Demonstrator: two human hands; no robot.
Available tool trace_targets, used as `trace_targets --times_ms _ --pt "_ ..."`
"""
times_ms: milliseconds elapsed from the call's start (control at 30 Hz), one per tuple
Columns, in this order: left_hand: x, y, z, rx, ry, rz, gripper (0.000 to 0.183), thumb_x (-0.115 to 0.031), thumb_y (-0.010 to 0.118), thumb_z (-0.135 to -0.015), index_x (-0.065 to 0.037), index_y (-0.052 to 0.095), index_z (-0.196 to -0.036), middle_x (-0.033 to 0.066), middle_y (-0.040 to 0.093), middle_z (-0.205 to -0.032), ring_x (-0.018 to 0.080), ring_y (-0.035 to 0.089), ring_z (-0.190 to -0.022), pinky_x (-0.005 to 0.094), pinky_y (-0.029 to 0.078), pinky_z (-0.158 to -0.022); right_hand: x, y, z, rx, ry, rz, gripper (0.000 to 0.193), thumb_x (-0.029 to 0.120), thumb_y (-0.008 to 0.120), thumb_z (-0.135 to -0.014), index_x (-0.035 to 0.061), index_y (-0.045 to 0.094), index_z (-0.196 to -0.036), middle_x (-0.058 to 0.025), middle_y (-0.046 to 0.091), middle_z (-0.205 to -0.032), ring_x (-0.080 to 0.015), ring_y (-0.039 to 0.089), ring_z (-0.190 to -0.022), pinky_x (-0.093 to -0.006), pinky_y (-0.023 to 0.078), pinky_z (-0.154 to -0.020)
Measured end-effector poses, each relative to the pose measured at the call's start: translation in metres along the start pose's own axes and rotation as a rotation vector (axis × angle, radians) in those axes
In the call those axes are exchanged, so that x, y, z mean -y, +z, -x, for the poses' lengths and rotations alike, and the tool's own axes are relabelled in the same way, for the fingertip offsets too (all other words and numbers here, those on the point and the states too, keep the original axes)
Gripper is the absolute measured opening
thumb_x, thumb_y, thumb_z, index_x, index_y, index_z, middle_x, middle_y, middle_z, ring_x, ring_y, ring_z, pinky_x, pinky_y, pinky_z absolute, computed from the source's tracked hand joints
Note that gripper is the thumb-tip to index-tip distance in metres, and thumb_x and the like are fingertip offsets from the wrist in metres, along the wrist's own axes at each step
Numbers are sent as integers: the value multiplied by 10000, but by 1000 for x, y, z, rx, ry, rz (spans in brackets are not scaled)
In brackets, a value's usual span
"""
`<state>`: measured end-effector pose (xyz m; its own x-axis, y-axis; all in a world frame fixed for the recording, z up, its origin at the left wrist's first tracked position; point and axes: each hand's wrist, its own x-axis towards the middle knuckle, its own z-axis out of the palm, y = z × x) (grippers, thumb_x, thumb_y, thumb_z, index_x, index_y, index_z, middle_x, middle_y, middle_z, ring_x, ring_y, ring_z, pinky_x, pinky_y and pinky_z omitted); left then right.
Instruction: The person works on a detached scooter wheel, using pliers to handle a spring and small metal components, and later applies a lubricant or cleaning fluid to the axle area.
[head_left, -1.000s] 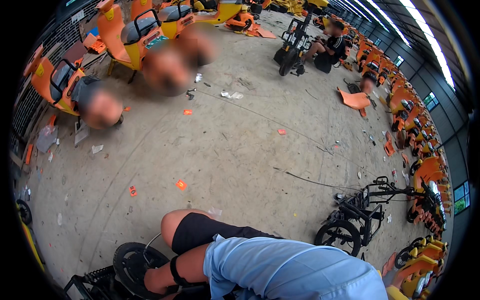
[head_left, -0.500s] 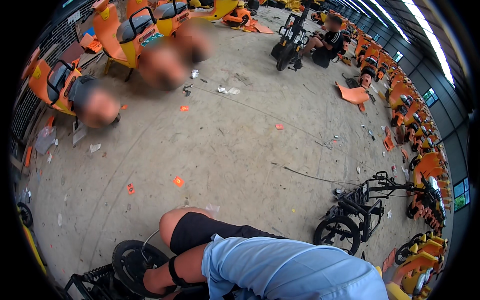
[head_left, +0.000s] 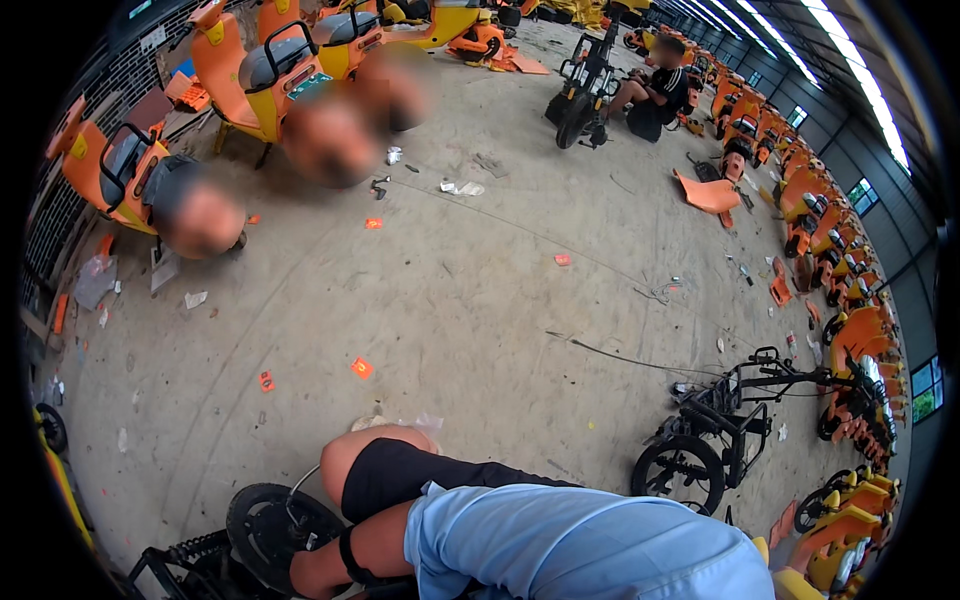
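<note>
Neither of my hands shows; they are hidden or below the lower edge. From the light blue sleeve [head_left: 436, 535] of my shirt a bare arm [head_left: 383, 535] with a black strap [head_left: 348, 555] bends down beside a small black wheel [head_left: 275, 525]. The wheel has a black tyre and belongs to a dark frame with a coil spring [head_left: 205, 546] at the lower left. A thin cable or rod curves up from its hub. My bent knee [head_left: 345, 470], in black shorts [head_left: 410, 475], is close to the wheel.
A stripped black scooter frame [head_left: 715, 420] lies at the right. Orange and yellow scooters [head_left: 225, 75] stand at the upper left; rows of them line the right. A person [head_left: 655, 95] sits by another frame [head_left: 585, 90]. Orange panels [head_left: 708, 192] and a black cable [head_left: 630, 357] litter the concrete.
The view has shifted slightly, so the floor and scooters appear a little lower and farther right. My arm beside the wheel has hardly moved.
</note>
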<state>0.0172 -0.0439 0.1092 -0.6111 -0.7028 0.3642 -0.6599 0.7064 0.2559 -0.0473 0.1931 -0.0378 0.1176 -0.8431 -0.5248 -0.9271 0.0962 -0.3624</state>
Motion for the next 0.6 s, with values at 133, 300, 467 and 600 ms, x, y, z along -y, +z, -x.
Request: trace_targets --times_ms 133,300,467,600 --pt "2 2 -1 -4 3 -3 510 -184 543 -914 -153 491 -1420 239 651 -1169 457 633 -1012 514 503 -835 4 5 3 -117 -23 -69 210 215 786 -729 82 761 -889 -106 696 -1020 -275 592 -862 -408 490 -757" --pt "-12 -2 8 31 -37 -16 521 -217 546 -911 -153 483 -1424 256 645 -1170 465 632 -1007 526 506 -830 8 17 4 -203 -62 -128 195 200 783 -720 74 752 -866 -114 685 -987 -281 582 -837 -412 484 -739" --pt "-16 -2 9 -27 -48 -148 525 -354 565 -935 -122 490 -1400 261 632 -1181 481 627 -998 546 508 -835 15 15 2 -285 -117 -152 181 185 779 -711 66 743 -843 -122 674 -955 -287 571 -813 -416 479 -722" --pt "-13 -2 11 -119 40 -172 528 -393 570 -942 -92 508 -1370 262 625 -1177 479 626 -994 550 511 -825 21 18 3 -363 -175 -164 170 173 776 -704 60 736 -824 -128 665 -929 -292 563 -794 -419 474 -708"
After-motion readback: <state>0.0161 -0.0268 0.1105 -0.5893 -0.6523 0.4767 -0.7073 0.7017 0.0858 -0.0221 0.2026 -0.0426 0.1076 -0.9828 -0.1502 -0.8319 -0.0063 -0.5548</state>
